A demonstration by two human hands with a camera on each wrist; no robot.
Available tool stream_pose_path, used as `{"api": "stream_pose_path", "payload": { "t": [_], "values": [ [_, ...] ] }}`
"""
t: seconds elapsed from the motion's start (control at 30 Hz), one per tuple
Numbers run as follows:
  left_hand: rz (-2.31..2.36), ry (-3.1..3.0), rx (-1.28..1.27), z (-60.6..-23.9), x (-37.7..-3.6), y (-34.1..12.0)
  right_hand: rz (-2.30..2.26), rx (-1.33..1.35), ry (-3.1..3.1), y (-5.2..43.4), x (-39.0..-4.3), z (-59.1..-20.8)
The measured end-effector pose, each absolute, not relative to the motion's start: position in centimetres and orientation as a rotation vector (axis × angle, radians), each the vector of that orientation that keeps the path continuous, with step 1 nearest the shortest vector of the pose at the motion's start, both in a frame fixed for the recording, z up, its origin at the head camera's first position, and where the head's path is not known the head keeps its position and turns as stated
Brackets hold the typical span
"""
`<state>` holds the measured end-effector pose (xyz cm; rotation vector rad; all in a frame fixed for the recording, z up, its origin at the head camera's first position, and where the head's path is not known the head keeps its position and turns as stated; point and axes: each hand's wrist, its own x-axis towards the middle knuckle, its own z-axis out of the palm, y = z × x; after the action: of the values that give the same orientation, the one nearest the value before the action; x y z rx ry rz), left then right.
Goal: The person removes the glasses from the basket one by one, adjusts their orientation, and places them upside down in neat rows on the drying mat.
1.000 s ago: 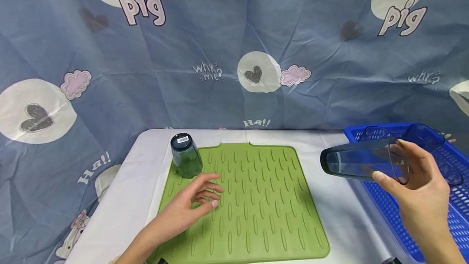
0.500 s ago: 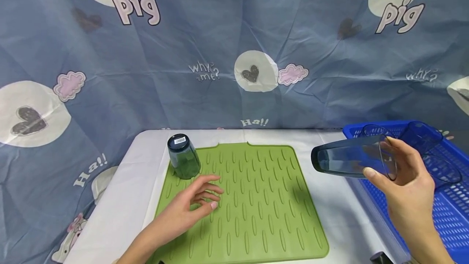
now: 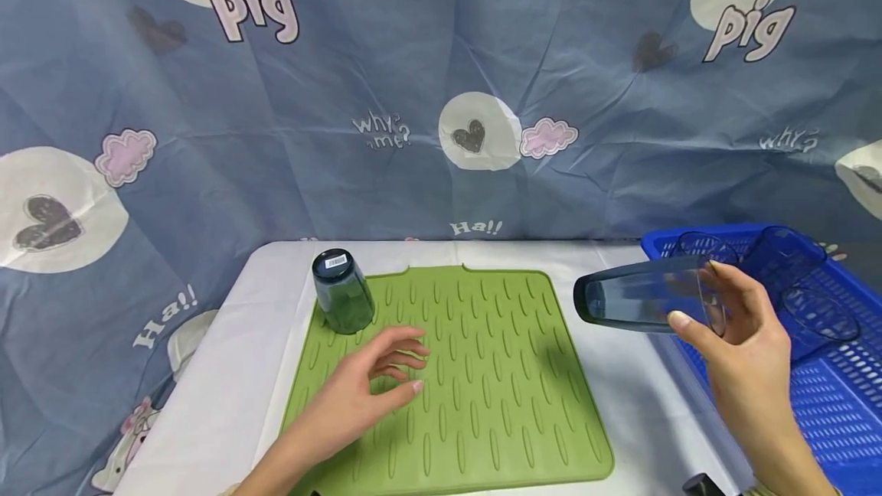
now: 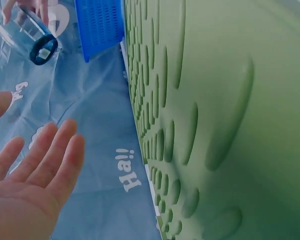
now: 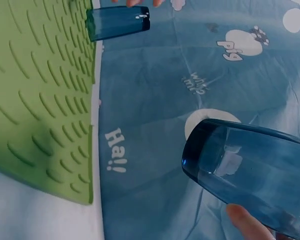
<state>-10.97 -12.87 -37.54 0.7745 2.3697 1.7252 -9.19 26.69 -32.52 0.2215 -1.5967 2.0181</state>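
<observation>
A blue drinking glass lies sideways in the air in my right hand, its base pointing left. My thumb and fingers grip it near the rim. In the right wrist view the same glass fills the lower right, with a label on its base. Over the green ridged mat hovers my left hand, fingers loosely bent, holding nothing. Just beyond it, a second blue glass stands upside down on the mat's far left corner, a barcode sticker on its upturned base.
On the right stands a blue plastic basket with several clear glasses in it. A white cloth covers the table around the mat. Behind the table hangs a blue printed curtain.
My right hand has carried the glass left, away from above the basket toward the mat. My left hand has shifted slightly right over the mat. The standing glass has stayed in place.
</observation>
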Motion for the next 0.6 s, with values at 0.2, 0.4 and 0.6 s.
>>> {"api": "stream_pose_path", "payload": {
  "t": [0.2, 0.4, 0.6],
  "values": [
    [1.731, 2.355, 0.826, -37.6, -10.5, -12.3, 2.038, 0.271, -1.605, 26.0, -9.1, -33.0],
    [1.719, 2.334, 0.805, -37.6, -10.3, -11.8, 2.003, 0.296, -1.655, 25.0, -9.1, -33.2],
    [1.725, 2.295, 0.772, -37.8, -9.9, -11.2, 2.068, 0.286, -1.674, 24.2, -8.9, -33.5]
  ]
}}
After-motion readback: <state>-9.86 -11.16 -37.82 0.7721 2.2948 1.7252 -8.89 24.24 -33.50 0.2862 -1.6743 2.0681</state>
